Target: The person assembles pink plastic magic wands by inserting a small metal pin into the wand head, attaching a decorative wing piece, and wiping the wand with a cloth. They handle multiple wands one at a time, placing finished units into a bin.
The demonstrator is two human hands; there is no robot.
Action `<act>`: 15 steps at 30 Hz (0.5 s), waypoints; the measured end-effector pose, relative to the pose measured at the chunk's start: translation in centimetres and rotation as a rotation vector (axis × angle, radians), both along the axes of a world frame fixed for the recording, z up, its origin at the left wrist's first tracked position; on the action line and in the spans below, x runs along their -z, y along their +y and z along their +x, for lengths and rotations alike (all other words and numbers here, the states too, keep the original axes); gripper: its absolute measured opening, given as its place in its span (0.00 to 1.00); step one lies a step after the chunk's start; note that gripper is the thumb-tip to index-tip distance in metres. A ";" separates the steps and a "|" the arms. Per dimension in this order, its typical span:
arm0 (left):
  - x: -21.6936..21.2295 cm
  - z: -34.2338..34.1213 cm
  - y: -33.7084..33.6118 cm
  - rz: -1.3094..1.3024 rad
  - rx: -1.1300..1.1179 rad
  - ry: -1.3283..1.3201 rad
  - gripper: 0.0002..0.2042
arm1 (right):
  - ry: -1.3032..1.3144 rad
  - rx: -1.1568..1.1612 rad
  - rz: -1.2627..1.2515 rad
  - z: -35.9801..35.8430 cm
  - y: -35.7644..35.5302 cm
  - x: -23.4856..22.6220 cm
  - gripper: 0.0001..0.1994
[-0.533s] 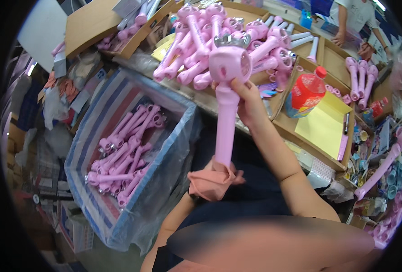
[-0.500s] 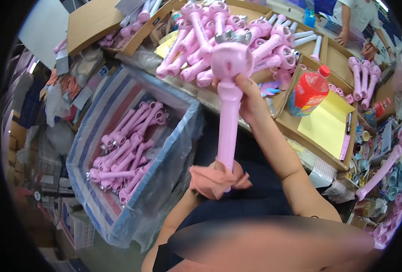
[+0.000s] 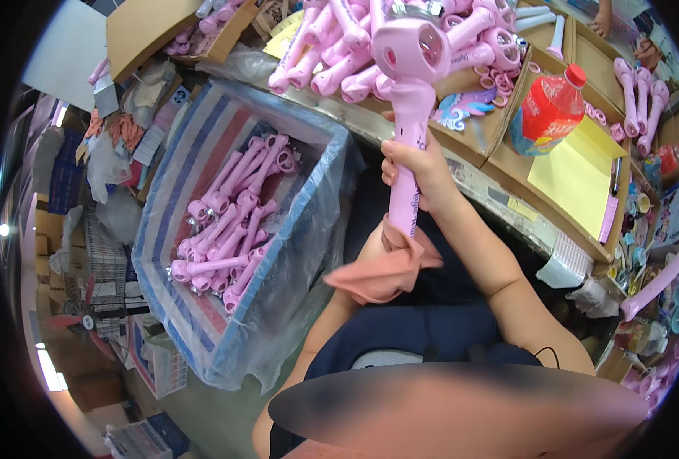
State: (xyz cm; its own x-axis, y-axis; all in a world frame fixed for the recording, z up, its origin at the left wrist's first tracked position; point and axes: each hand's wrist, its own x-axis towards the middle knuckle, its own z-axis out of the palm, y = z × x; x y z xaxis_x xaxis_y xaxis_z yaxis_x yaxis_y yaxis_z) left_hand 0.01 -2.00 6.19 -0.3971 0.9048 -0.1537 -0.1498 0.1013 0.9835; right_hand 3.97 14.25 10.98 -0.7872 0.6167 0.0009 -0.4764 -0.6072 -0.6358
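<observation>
A pink toy wand [image 3: 412, 107] with a round, see-through-windowed head stands nearly upright in front of me, tilted slightly. My right hand [image 3: 425, 172] is closed around the upper part of its handle, below the head. Lower down, my left hand [image 3: 375, 243] grips the handle's end through a peach-coloured cloth [image 3: 385, 271]. The cloth hides most of those fingers and the wand's bottom. Dark lettering runs along the handle. Behind the wand's head, a heap of similar pink wands [image 3: 339, 46] lies on the workbench [image 3: 469, 172].
To the left stands a striped, plastic-lined bin [image 3: 312, 183] holding several pink wands [image 3: 228, 222]. On the right are a red-capped drink bottle [image 3: 550, 111], a yellow paper sheet [image 3: 573, 180] in a cardboard tray [image 3: 500, 183], and more wands [image 3: 641, 103]. Another person's hand [image 3: 601, 21] shows at the far right.
My right hand has shifted from the wand's neck down onto its handle. The wand has turned, bringing its lettering into sight. My left hand and the cloth sit higher, and the view has shifted.
</observation>
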 end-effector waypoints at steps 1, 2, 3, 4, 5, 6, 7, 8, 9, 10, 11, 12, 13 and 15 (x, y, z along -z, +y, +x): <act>-0.6 0.2 -0.2 0.082 -0.044 0.262 0.12 | 0.133 -0.066 -0.077 0.1 0.2 0.1 0.26; -1.1 0.2 -0.1 0.114 -0.034 0.050 0.11 | 0.218 -0.168 -0.144 0.1 0.2 0.2 0.28; -1.5 0.3 0.2 0.137 -0.050 -0.366 0.11 | 0.273 -0.226 -0.161 0.0 0.3 0.2 0.27; -1.8 0.3 0.7 0.181 -0.092 -0.655 0.10 | 0.280 -0.238 -0.191 -0.3 0.4 0.2 0.29; -2.0 0.2 1.3 0.313 -0.017 -0.975 0.08 | 0.305 -0.263 -0.198 -0.6 0.5 0.2 0.30; -2.0 0.3 2.4 0.375 0.187 -1.277 0.07 | 0.320 -0.245 -0.204 -0.7 0.8 0.2 0.30; -2.0 0.3 3.3 0.341 0.346 -1.627 0.06 | 0.313 -0.215 -0.202 -1.0 1.0 0.1 0.29; -2.2 0.3 3.9 0.326 0.477 -1.788 0.07 | 0.312 -0.193 -0.174 -0.9 1.3 0.0 0.28; -2.4 0.2 4.3 0.364 0.542 -1.719 0.13 | 0.296 -0.170 -0.174 -0.8 1.7 0.0 0.25; -2.6 0.1 4.2 0.351 0.317 -1.563 0.23 | 0.308 -0.171 -0.149 -0.7 2.0 -0.2 0.24; -2.9 0.1 3.9 0.332 0.246 -1.401 0.33 | 0.295 -0.126 -0.129 -0.5 2.4 -0.3 0.22; -3.3 -0.3 3.6 0.206 0.139 -1.243 0.44 | 0.297 -0.101 -0.098 -0.4 2.6 -0.4 0.20; -3.5 -0.5 2.9 0.086 0.154 -1.008 0.48 | 0.244 -0.109 -0.095 -0.1 2.8 -0.5 0.20; -3.6 -2.1 2.6 0.205 0.115 -1.027 0.52 | 0.218 -0.092 -0.071 0.0 2.7 -0.7 0.21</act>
State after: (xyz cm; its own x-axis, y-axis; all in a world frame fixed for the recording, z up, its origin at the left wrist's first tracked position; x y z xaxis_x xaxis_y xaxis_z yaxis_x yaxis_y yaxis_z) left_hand -2.11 0.60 9.82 -0.0730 0.9754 -0.2079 -0.9210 0.0140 0.3892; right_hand 3.96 16.97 11.64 -0.8262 0.5468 0.1360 -0.5382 -0.6943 -0.4778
